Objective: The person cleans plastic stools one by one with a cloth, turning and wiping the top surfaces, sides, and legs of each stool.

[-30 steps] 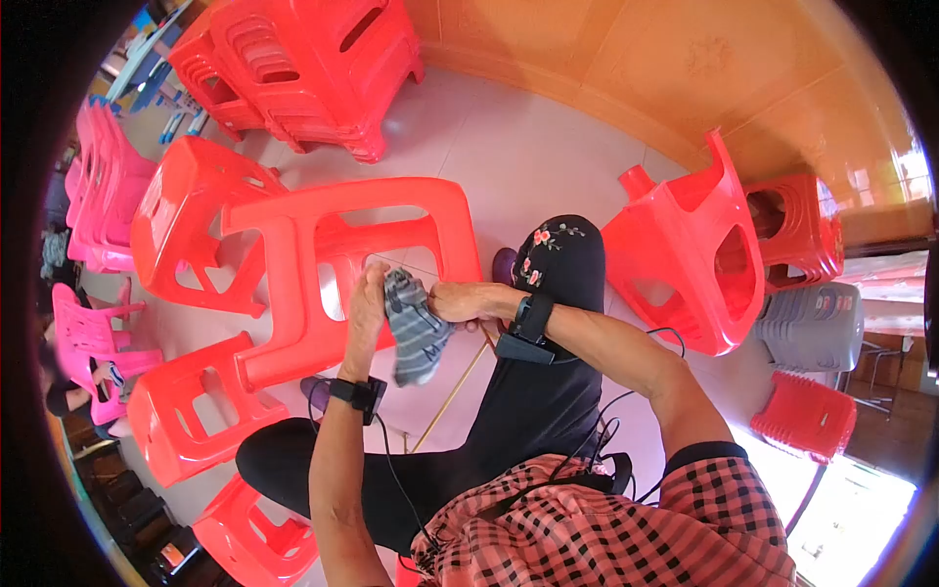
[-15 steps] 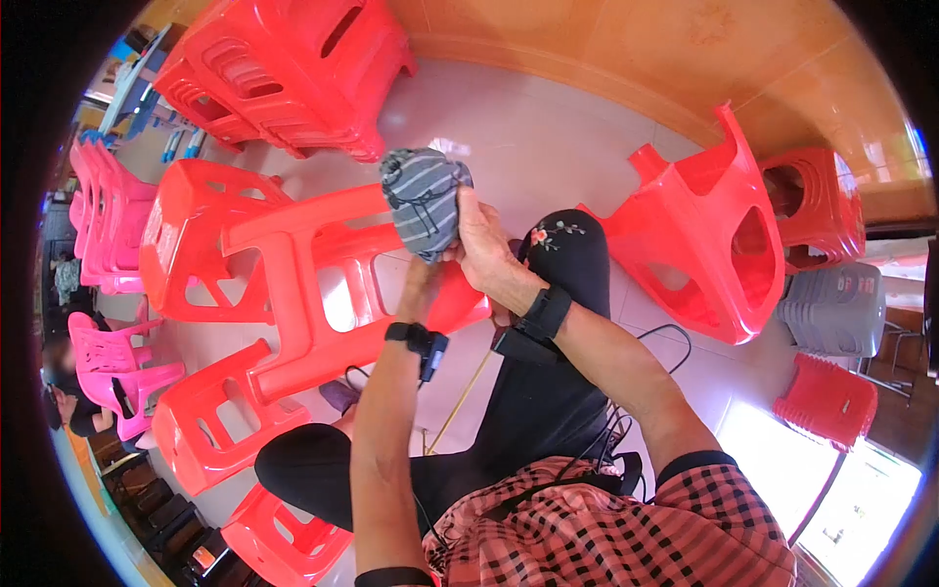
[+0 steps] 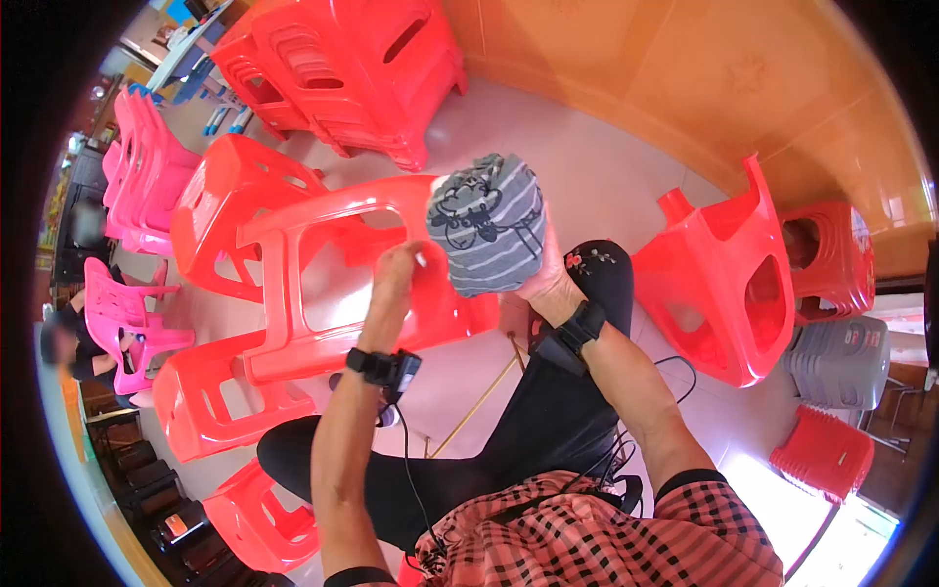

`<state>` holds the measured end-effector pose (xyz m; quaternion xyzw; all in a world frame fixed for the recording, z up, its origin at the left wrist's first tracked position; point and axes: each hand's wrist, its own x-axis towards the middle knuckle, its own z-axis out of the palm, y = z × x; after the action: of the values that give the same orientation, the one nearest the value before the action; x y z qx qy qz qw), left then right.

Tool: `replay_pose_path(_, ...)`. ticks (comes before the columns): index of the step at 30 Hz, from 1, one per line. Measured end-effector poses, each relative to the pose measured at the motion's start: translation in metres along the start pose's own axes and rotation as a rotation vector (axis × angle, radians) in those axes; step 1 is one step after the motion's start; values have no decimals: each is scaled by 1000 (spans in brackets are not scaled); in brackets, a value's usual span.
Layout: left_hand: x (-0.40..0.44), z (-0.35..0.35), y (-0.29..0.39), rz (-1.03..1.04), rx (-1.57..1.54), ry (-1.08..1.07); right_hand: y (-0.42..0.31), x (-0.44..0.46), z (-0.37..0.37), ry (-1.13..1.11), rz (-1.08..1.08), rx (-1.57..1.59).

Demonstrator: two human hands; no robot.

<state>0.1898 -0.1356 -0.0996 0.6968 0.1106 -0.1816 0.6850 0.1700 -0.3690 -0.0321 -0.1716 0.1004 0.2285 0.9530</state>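
Note:
A grey striped cloth bundle point(image 3: 487, 227) with a black sheep drawing is held up over the stools, its printed side toward me. My right hand point(image 3: 550, 272) grips it from the right and below, the fingers mostly hidden behind the cloth. To its left, apart from the cloth, is my left hand point(image 3: 394, 272) with curled fingers. A small white spot shows at its fingertips; I cannot make out what it is. Beneath my left hand lies a red plastic stool point(image 3: 284, 303) on its side.
Another red stool point(image 3: 719, 284) lies tipped at the right. Stacked red stools point(image 3: 342, 78) stand behind, near the orange wall point(image 3: 626, 59). Pink chairs point(image 3: 147, 186) are at the left, with a seated person point(image 3: 83, 342) nearby. Grey stools point(image 3: 841, 362) are stacked at the right.
My left hand has come off the cloth bundle and moved left. My right hand has shifted right with the bundle, which has turned so the sheep drawing shows.

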Motion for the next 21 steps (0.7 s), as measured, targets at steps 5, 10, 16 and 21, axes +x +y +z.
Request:
replay_pose_path(5,-39,-27,72,118,-329,112,3,5,-6,-118,17,23)
replay_pose_path(10,-86,-37,125,101,-527,1,2,-2,24,-16,-124,-151)
replay_pose_path(16,-63,-85,80,51,-611,23,3,5,19,-67,-216,-110)
replay_pose_path(21,-85,-80,100,149,-496,118,15,9,10,-153,-233,-278)
